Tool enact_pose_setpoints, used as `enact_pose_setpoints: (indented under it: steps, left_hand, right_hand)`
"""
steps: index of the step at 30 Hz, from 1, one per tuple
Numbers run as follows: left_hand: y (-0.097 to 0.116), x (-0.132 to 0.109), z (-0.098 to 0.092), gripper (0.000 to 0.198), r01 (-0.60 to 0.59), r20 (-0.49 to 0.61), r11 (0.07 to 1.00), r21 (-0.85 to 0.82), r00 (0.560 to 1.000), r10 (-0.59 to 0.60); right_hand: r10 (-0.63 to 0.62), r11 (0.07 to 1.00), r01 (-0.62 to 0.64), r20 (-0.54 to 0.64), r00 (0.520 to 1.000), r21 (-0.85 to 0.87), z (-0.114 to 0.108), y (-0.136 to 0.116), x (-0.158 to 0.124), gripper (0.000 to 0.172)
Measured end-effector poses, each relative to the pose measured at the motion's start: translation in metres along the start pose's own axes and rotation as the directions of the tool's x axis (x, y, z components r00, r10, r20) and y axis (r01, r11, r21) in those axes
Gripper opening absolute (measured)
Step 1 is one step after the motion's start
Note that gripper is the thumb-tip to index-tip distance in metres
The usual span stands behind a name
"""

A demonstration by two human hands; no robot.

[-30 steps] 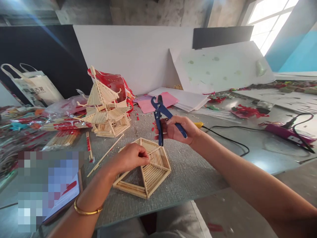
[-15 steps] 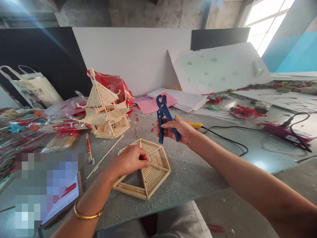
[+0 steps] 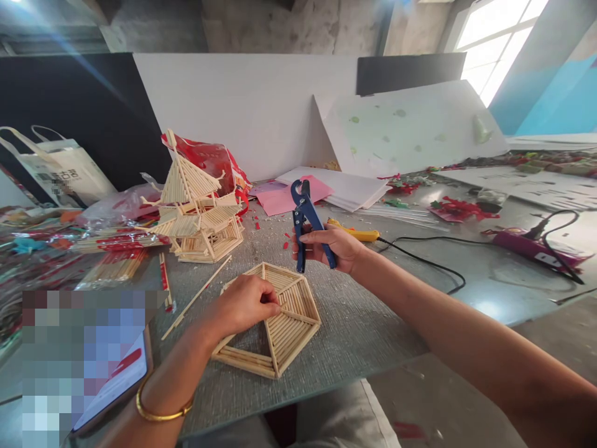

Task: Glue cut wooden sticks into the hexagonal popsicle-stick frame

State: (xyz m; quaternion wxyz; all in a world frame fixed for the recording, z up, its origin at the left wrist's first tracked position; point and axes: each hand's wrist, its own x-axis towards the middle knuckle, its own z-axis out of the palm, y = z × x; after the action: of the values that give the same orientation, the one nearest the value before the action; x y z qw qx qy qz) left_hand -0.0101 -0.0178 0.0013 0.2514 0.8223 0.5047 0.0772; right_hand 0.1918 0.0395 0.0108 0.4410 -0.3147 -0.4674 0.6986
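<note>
Over the middle of a hexagonal panel of wooden sticks (image 3: 293,339), my left hand (image 3: 247,302) is closed in a pinch. Whatever lies between its fingertips is too small or hidden to make out. Sticks fill several of the panel's triangular sections, and one at the front left shows an open gap. My right hand (image 3: 333,246) grips a blue pipe cutter (image 3: 312,218) by its handles, raised behind the panel with the hooked jaw upward. A loose long stick (image 3: 196,298) lies left of the panel.
A stick-built pagoda model (image 3: 200,218) stands behind, before a red bag (image 3: 224,165). Right of it lie pink paper (image 3: 275,198), a yellow corded tool (image 3: 361,235) and a purple power strip (image 3: 532,249). A tablet (image 3: 116,379) and bundled sticks (image 3: 112,267) are at left.
The view has shifted very slightly. Both hands keep their places, the left at the panel and the right around the pipe cutter.
</note>
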Motion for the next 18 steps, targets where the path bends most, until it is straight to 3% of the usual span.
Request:
enact_pose_setpoints:
  steps: [18]
  left_hand:
    - [0.0039,-0.0035,-0.0035,0.018,-0.011,0.045,1.000,0.024,0.999,0.009]
  right_hand:
    - [-0.012,1.000,0.012,0.028,1.000,0.022,-0.0043,0.0024,0.0016,0.023]
